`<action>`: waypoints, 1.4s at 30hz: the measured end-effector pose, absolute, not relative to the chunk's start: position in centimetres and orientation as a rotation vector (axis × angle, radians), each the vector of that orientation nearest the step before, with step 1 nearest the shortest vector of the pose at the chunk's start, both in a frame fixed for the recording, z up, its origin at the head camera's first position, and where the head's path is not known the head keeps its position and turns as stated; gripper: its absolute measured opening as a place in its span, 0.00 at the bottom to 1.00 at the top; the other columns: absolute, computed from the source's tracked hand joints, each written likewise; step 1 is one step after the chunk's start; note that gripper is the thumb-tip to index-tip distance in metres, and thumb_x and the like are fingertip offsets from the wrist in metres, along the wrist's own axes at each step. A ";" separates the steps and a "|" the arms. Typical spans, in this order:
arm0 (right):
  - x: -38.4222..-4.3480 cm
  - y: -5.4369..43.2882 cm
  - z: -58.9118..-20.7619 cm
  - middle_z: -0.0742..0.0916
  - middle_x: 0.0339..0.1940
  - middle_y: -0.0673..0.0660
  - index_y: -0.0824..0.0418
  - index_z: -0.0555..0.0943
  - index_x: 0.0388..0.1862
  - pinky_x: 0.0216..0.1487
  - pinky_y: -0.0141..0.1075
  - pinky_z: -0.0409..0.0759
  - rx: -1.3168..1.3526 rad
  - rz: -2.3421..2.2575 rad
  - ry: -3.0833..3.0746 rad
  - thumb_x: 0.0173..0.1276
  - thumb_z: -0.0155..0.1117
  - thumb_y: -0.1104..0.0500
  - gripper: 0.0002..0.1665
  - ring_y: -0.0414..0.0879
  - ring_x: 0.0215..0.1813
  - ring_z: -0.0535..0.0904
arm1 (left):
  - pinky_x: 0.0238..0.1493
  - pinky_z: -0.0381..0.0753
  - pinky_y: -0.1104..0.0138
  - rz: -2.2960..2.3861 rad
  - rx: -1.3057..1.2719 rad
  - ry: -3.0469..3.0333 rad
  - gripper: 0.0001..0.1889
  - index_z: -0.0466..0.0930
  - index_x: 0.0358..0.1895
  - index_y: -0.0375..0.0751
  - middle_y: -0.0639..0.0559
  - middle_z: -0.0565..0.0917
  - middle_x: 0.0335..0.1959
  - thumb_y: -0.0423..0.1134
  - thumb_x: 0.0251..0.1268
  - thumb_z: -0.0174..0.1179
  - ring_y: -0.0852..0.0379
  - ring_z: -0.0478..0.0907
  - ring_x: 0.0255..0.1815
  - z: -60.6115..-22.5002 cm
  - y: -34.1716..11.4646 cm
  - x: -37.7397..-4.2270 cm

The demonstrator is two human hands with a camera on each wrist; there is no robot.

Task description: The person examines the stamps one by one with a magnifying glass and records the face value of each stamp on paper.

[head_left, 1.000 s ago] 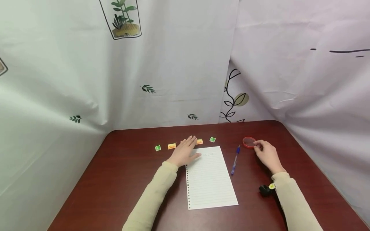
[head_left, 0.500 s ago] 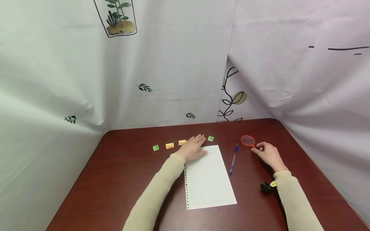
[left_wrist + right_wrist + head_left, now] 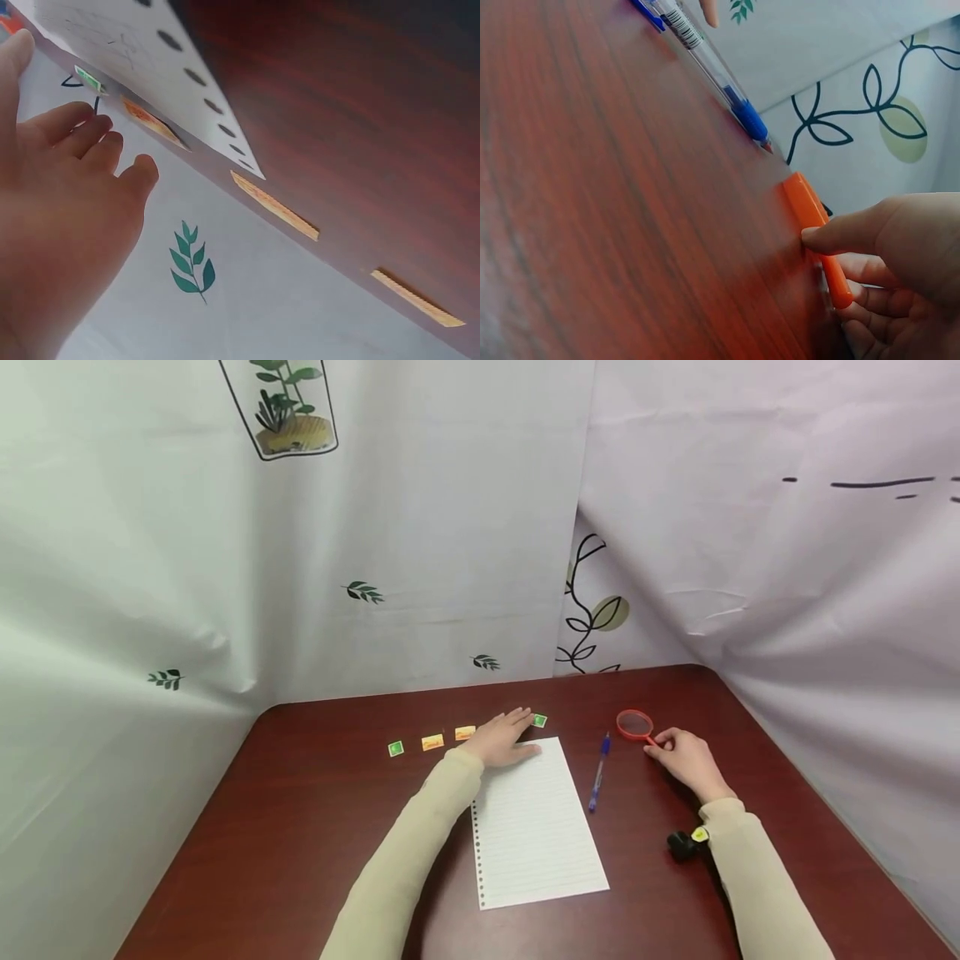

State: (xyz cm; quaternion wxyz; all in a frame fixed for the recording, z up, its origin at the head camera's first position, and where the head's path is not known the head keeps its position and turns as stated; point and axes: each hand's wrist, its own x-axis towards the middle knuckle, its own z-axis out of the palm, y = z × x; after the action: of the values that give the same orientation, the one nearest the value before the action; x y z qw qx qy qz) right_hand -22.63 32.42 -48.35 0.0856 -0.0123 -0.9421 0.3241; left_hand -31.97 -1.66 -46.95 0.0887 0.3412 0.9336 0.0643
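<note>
My left hand (image 3: 504,741) reaches over the top edge of a lined sheet of paper (image 3: 540,827), fingers extended, fingertips close to a green stamp (image 3: 539,721). In the left wrist view its fingers hang slightly bent and hold nothing. Orange stamps (image 3: 432,742) lie to its left; one orange stamp (image 3: 154,124) seen in the left wrist view is covered by the hand in the head view. At the right, my right hand (image 3: 686,762) pinches the handle of a red magnifying glass (image 3: 634,725) between thumb and fingers. The handle (image 3: 838,285) also shows in the right wrist view.
A blue pen (image 3: 599,772) lies between the paper and the magnifying glass. Another green stamp (image 3: 396,748) is at the row's left end. A black device (image 3: 682,846) sits at the right wrist. A white printed curtain (image 3: 450,527) hangs behind the dark red table (image 3: 300,827).
The left hand has moved right along the stamps, toward the green one. The right hand has shifted from the magnifying glass's rim to its handle. The head view has turned slightly right.
</note>
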 end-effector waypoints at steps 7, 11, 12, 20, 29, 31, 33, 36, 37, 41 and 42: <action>-22.9 32.3 -48.1 0.80 0.27 0.56 0.72 0.80 0.43 0.32 0.39 0.70 -0.052 0.981 -2.811 0.68 0.70 0.57 0.18 0.47 0.28 0.72 | 0.78 0.46 0.63 0.187 1.019 2.750 0.40 0.54 0.81 0.45 0.52 0.53 0.82 0.64 0.76 0.48 0.57 0.45 0.82 -47.2 -1.2 -32.9; -22.9 32.3 -47.9 0.80 0.27 0.56 0.72 0.80 0.43 0.32 0.39 0.70 -0.052 0.986 -2.806 0.68 0.70 0.57 0.17 0.47 0.28 0.72 | 0.78 0.47 0.63 0.213 0.983 2.737 0.40 0.55 0.81 0.44 0.52 0.53 0.82 0.64 0.75 0.49 0.57 0.46 0.82 -47.3 -1.1 -33.2; -22.9 32.3 -47.9 0.80 0.27 0.56 0.72 0.80 0.42 0.32 0.39 0.70 -0.051 0.983 -2.803 0.68 0.70 0.57 0.17 0.47 0.28 0.72 | 0.78 0.48 0.63 0.227 0.972 2.732 0.40 0.55 0.81 0.44 0.52 0.53 0.82 0.64 0.75 0.49 0.57 0.46 0.82 -47.2 -1.1 -33.2; -22.9 32.2 -47.7 0.80 0.27 0.56 0.72 0.81 0.42 0.33 0.39 0.70 -0.056 0.979 -2.806 0.69 0.68 0.58 0.15 0.47 0.28 0.72 | 0.78 0.52 0.59 0.319 0.892 2.697 0.40 0.54 0.81 0.46 0.54 0.52 0.82 0.64 0.74 0.50 0.55 0.47 0.82 -46.9 -1.1 -33.0; -22.8 32.0 -47.7 0.82 0.27 0.59 0.72 0.81 0.41 0.32 0.39 0.71 -0.102 0.970 -2.788 0.72 0.63 0.60 0.13 0.49 0.29 0.75 | 0.78 0.50 0.61 0.370 0.896 2.674 0.41 0.54 0.81 0.46 0.55 0.52 0.82 0.64 0.74 0.51 0.56 0.48 0.82 -47.3 -1.3 -33.5; -22.8 32.0 -47.7 0.83 0.28 0.59 0.72 0.81 0.41 0.32 0.39 0.72 -0.106 0.968 -2.770 0.72 0.63 0.61 0.12 0.49 0.29 0.76 | 0.78 0.51 0.60 0.384 0.887 2.669 0.41 0.54 0.81 0.46 0.55 0.52 0.82 0.64 0.74 0.52 0.55 0.49 0.82 -47.4 -1.3 -33.5; -22.8 31.9 -47.7 0.83 0.28 0.59 0.72 0.81 0.41 0.32 0.39 0.72 -0.112 0.971 -2.745 0.72 0.62 0.61 0.12 0.49 0.29 0.76 | 0.78 0.52 0.59 0.396 0.875 2.665 0.40 0.54 0.81 0.46 0.55 0.52 0.82 0.62 0.74 0.52 0.53 0.49 0.81 -47.4 -1.4 -33.4; -22.9 31.5 -47.7 0.84 0.28 0.60 0.72 0.82 0.42 0.32 0.39 0.72 -0.107 0.991 -2.702 0.73 0.63 0.61 0.12 0.48 0.29 0.76 | 0.77 0.54 0.58 0.400 0.865 2.670 0.38 0.55 0.81 0.46 0.54 0.53 0.82 0.59 0.76 0.52 0.52 0.51 0.81 -47.3 -1.5 -33.3; -22.9 31.3 -47.7 0.84 0.29 0.60 0.72 0.82 0.42 0.33 0.38 0.72 -0.104 0.998 -2.687 0.73 0.64 0.60 0.13 0.47 0.29 0.76 | 0.77 0.54 0.58 0.398 0.864 2.671 0.37 0.55 0.81 0.46 0.54 0.53 0.82 0.58 0.77 0.52 0.52 0.51 0.81 -47.3 -1.5 -33.2; -23.3 30.4 -47.5 0.84 0.31 0.60 0.72 0.82 0.43 0.34 0.37 0.73 -0.093 1.029 -2.639 0.73 0.65 0.59 0.13 0.47 0.31 0.76 | 0.77 0.55 0.58 0.399 0.867 2.675 0.36 0.55 0.81 0.45 0.53 0.53 0.82 0.56 0.78 0.52 0.52 0.51 0.81 -47.2 -1.4 -33.0; -23.4 30.1 -47.4 0.84 0.31 0.59 0.71 0.82 0.43 0.34 0.37 0.73 -0.093 1.036 -2.629 0.73 0.65 0.59 0.13 0.47 0.31 0.76 | 0.77 0.55 0.58 0.403 0.868 2.675 0.36 0.55 0.81 0.45 0.53 0.53 0.82 0.55 0.78 0.52 0.52 0.51 0.81 -47.1 -1.4 -32.9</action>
State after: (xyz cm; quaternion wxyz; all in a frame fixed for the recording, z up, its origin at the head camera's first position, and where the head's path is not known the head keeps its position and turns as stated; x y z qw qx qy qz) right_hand -23.38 30.07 -47.41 0.1565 -0.0324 -0.9184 0.3619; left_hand -32.95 -1.40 -47.14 0.1496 0.3022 0.9309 0.1404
